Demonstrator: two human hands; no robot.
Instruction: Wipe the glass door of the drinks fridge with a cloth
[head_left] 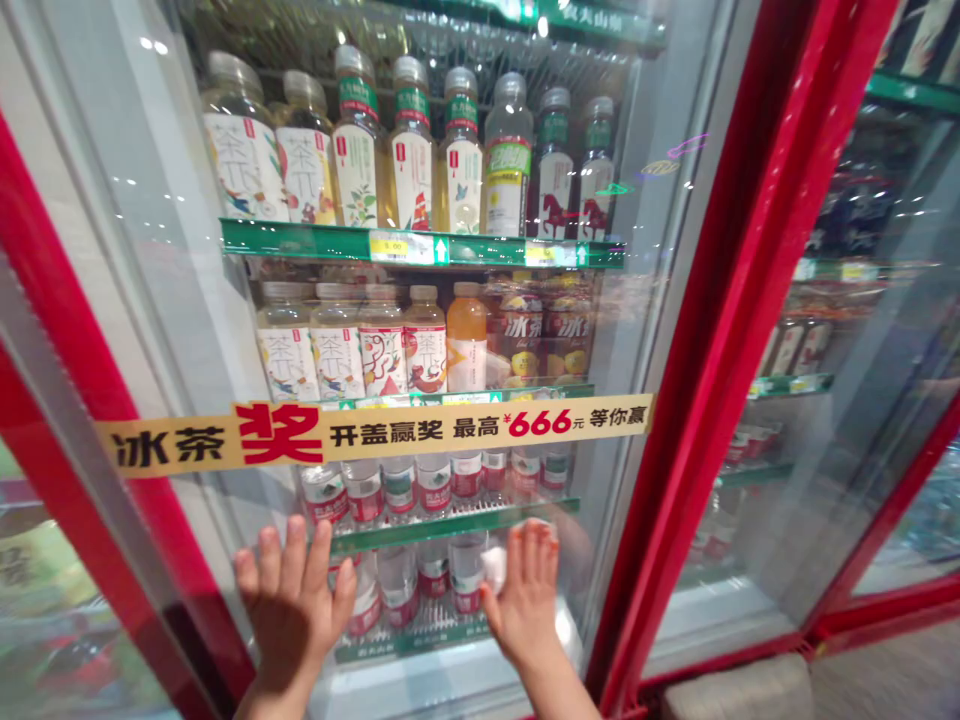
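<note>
Left hand [296, 590]: raised, palm toward glass door [634, 345], fingers straight and fanned. Right hand [529, 595]: raised, fingers straight and close together, laid flat over white wad [493, 567], which shows at thumb side, in front of lower shelves; cannot tell whether wad touches glass. Above hands, strip [390, 433] across door reads "冰茶 奖 开盖赢奖 最高¥666元 等你赢". Behind glass, pale bottles [289, 365] labelled "茶π", dark bottles [523, 335] marked "冰茶".
</note>
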